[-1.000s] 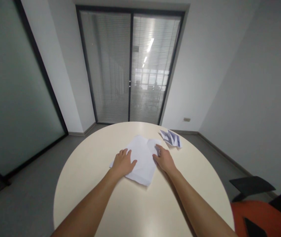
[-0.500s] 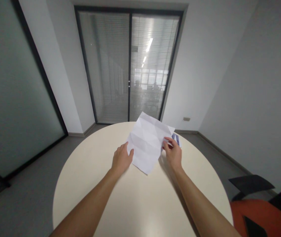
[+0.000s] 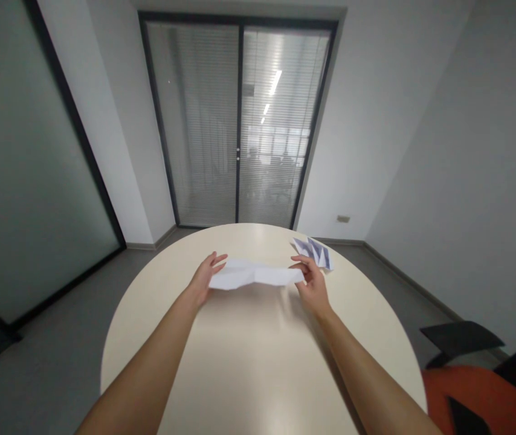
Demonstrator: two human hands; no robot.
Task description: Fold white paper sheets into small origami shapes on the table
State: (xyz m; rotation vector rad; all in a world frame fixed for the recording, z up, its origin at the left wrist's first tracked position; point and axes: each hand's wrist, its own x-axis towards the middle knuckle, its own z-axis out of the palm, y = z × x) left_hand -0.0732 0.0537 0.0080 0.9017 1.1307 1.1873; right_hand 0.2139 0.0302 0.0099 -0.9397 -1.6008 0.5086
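A creased sheet of white paper (image 3: 253, 276) is held a little above the table, seen at a low angle so that it looks like a narrow strip. My left hand (image 3: 203, 279) grips its left edge, fingers on top and the thumb hidden. At the right end, my right hand (image 3: 311, 283) pinches the paper's corner between thumb and fingers. Just beyond my right hand lies a folded paper piece (image 3: 315, 252) in white and blue-violet, with pointed zigzag folds.
The round cream table (image 3: 249, 362) spreads under both arms. An office chair with an orange seat (image 3: 475, 399) and black armrest (image 3: 461, 336) stands at the right. Beyond the table is a glazed door with blinds (image 3: 240, 127); frosted glass (image 3: 26, 163) stands at the left.
The sheet has turned and tipped from broad and slanted to a nearly edge-on strip. My left hand moved left and now grips its edge. The folded paper piece shows more fully.
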